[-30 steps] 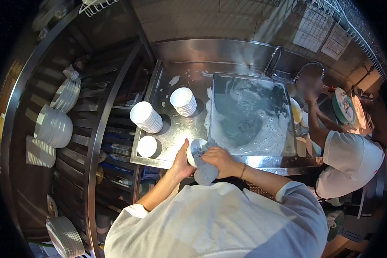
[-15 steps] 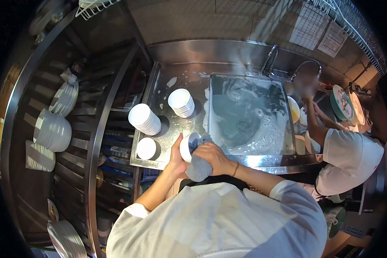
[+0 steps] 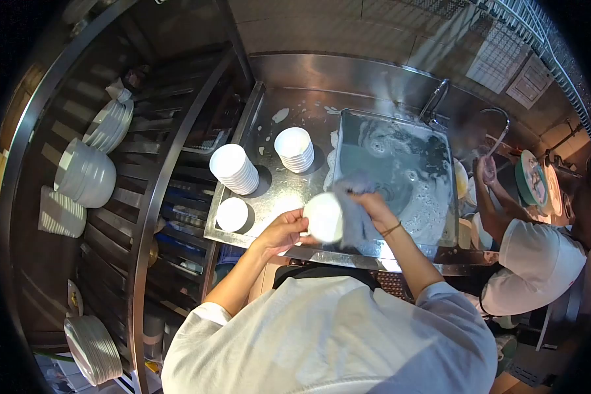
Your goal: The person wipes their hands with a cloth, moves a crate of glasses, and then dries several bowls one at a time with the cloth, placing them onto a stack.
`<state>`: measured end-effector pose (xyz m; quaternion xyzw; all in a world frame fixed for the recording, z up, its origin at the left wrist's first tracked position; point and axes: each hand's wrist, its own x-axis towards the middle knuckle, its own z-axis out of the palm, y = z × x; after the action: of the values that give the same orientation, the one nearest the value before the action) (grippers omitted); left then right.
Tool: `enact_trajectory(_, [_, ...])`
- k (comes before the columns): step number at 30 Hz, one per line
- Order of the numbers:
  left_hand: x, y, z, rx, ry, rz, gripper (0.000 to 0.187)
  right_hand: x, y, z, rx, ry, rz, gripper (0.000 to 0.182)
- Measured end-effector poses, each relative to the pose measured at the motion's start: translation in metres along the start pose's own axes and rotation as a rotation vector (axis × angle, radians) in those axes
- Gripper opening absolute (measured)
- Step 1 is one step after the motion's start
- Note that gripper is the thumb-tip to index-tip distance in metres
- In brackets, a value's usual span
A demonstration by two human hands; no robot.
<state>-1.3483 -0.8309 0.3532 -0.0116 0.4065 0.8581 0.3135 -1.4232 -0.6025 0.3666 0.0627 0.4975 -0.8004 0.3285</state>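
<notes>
My left hand (image 3: 284,232) grips a small white bowl (image 3: 323,218) by its left side, just over the front edge of the metal counter. A grey-blue cloth (image 3: 354,213) is held in my right hand (image 3: 374,209) and hangs against the bowl's right side, blurred by motion. To the left on the counter stand a tall stack of white bowls (image 3: 234,169), a shorter stack (image 3: 294,150) and a single white bowl or short stack (image 3: 232,215).
A sink of soapy water (image 3: 394,171) lies right of the counter, below a tap (image 3: 438,98). A co-worker's hands (image 3: 486,169) are at the far right, by a green-rimmed basin (image 3: 530,177). Slatted shelves (image 3: 131,190) at left carry plates and stacked bowls (image 3: 85,174).
The bowl has moved right and up, turned so its round side shows. My right hand has shifted right with the cloth, from inside the bowl to beside it. The view has tilted slightly.
</notes>
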Motion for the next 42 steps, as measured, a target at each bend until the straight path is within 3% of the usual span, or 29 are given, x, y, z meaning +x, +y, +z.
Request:
enact_trajectory(1, [0.005,0.000,0.002,0.090,0.063,0.129,0.023,0.001,-0.006,0.002,-0.078,0.126,-0.208,0.031])
enact_trajectory(2, [0.015,0.004,0.008,0.226,0.163,0.228,0.014,-0.010,-0.018,0.035,0.037,0.203,-0.418,0.036])
enact_trajectory(5, [0.041,0.023,0.011,0.406,0.401,0.440,0.009,0.004,0.030,0.059,0.088,0.188,-0.588,0.036])
enact_trajectory(6, [0.053,0.032,-0.004,0.608,0.472,0.573,0.009,0.005,0.038,0.061,0.118,0.177,-0.682,0.037])
enact_trajectory(7, [0.063,0.044,-0.020,0.811,0.542,0.705,0.009,-0.001,0.041,0.058,0.121,0.173,-0.688,0.037])
enact_trajectory(9, [0.072,0.076,-0.027,1.212,0.635,0.857,0.011,-0.023,0.045,0.045,0.356,-0.030,-0.149,0.036])
enact_trajectory(11, [0.092,0.084,-0.046,1.224,0.639,0.887,0.011,-0.023,0.040,0.026,0.198,-0.021,-0.131,0.031])
enact_trajectory(13, [0.110,0.084,-0.075,1.511,0.559,1.010,0.010,0.017,0.060,-0.025,0.722,-0.712,-0.375,0.031])
enact_trajectory(14, [0.115,0.081,-0.086,1.539,0.533,0.954,0.008,0.030,0.072,-0.051,0.723,-0.707,-0.380,0.031])
enact_trajectory(17, [0.123,0.074,-0.100,1.657,0.545,1.017,0.008,0.058,0.095,-0.106,0.715,0.123,-0.608,0.036])
enact_trajectory(18, [0.124,0.072,-0.103,1.626,0.540,0.961,0.010,0.046,0.093,-0.118,0.716,0.180,-0.575,0.037])
enact_trajectory(22, [0.127,0.089,-0.095,1.855,0.638,0.968,0.017,-0.006,0.061,-0.136,0.711,0.173,-0.526,0.037])
enact_trajectory(24, [0.164,0.091,-0.133,0.938,0.871,0.924,0.026,-0.020,0.047,-0.143,0.702,0.188,-0.543,0.037])
enact_trajectory(25, [0.174,0.092,-0.151,0.941,0.869,0.911,0.026,-0.024,0.044,-0.144,0.702,0.199,-0.547,0.037])
enact_trajectory(27, [0.186,0.100,-0.175,0.534,0.571,0.264,0.031,-0.033,0.040,-0.148,0.700,0.204,-0.556,0.037])
enact_trajectory(28, [0.185,0.103,-0.167,0.412,0.581,0.210,0.032,-0.035,0.038,-0.148,0.699,0.202,-0.556,0.037])
enact_trajectory(32, [0.196,0.099,-0.159,0.446,0.619,0.240,0.029,-0.040,0.045,-0.141,0.713,0.195,-0.523,0.038])
enact_trajectory(37, [0.217,0.089,-0.178,1.001,0.940,0.328,0.027,-0.031,0.041,-0.109,0.709,0.116,-0.453,0.038])
enact_trajectory(41, [0.189,0.099,-0.138,0.922,0.852,0.262,0.029,-0.029,0.024,-0.078,0.688,0.062,-0.412,0.038])
enact_trajectory(42, [0.182,0.098,-0.127,1.216,0.932,0.604,0.029,-0.030,0.021,-0.072,0.684,0.050,-0.402,0.038])
